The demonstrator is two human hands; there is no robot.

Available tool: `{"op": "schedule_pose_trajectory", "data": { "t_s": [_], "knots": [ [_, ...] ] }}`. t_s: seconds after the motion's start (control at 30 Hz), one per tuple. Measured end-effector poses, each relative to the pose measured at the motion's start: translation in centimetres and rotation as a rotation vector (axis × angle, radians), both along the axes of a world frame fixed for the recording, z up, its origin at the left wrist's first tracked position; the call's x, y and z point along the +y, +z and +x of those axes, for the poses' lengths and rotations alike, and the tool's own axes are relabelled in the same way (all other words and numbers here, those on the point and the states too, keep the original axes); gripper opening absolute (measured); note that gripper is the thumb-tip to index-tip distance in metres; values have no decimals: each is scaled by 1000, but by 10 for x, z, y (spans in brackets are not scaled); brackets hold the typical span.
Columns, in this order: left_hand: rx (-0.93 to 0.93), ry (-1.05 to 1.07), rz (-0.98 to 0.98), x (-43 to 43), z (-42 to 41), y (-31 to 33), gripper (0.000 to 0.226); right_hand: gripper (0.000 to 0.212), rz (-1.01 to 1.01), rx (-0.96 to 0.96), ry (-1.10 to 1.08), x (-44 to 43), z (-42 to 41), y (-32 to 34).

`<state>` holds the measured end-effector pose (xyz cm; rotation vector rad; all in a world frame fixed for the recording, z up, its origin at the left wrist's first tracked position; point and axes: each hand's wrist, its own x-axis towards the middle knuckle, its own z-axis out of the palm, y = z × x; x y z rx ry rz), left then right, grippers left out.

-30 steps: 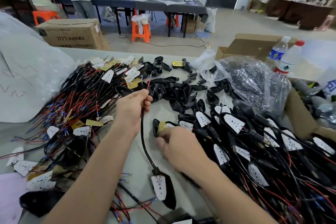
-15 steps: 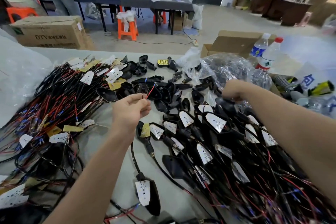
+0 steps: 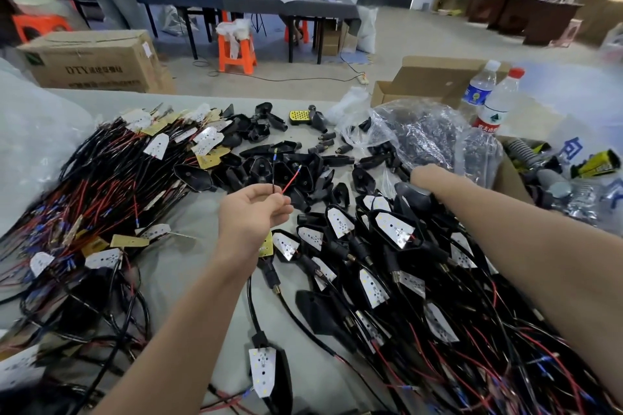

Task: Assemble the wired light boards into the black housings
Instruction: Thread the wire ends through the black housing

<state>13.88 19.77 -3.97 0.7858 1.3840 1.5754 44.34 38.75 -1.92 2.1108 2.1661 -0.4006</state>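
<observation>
The heap of wired light boards (image 3: 101,185) lies at the left. The left hand (image 3: 251,216) stays raised, palm up, thumb and forefinger pinching the red-and-black wire ends (image 3: 286,184) (their cable seems to run down to the finished unit (image 3: 266,371) at the near edge). The right hand (image 3: 426,175) has left the near work and now stretches far out to a black housing (image 3: 413,194) by the plastic bag (image 3: 421,135), likely fetching the next one. Its fingers are hidden, so I cannot tell its grip.

Your left hand (image 3: 253,212) pinches thin wires (image 3: 287,184), palm up; your right arm stretches forward, right hand (image 3: 425,177) curled, knuckles up.
</observation>
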Motion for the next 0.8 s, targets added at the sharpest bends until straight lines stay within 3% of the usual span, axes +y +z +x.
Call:
{"op": "schedule_pose_trajectory", "data": {
  "t_s": [0.23,0.37,0.5,0.6,0.7,0.8],
  "knots": [
    [532,51,26,-4,5,-2,29,10,37,705,-106,-28,-38,45],
    [411,1,42,-12,15,4,8,12,25,1021,-27,-63,-72,81],
    [395,23,0,-19,23,8,28,15,0,1352,-22,-111,-107,88],
    [420,26,26,-24,21,6,20,13,67,1521,-82,-148,-131,65],
    [507,81,65,-31,8,-8,17,20,187,1553,-158,-174,-143,28],
    [697,236,55,-36,-8,-24,16,24,397,1341,-161,-188,-152,-3]
  ]
}}
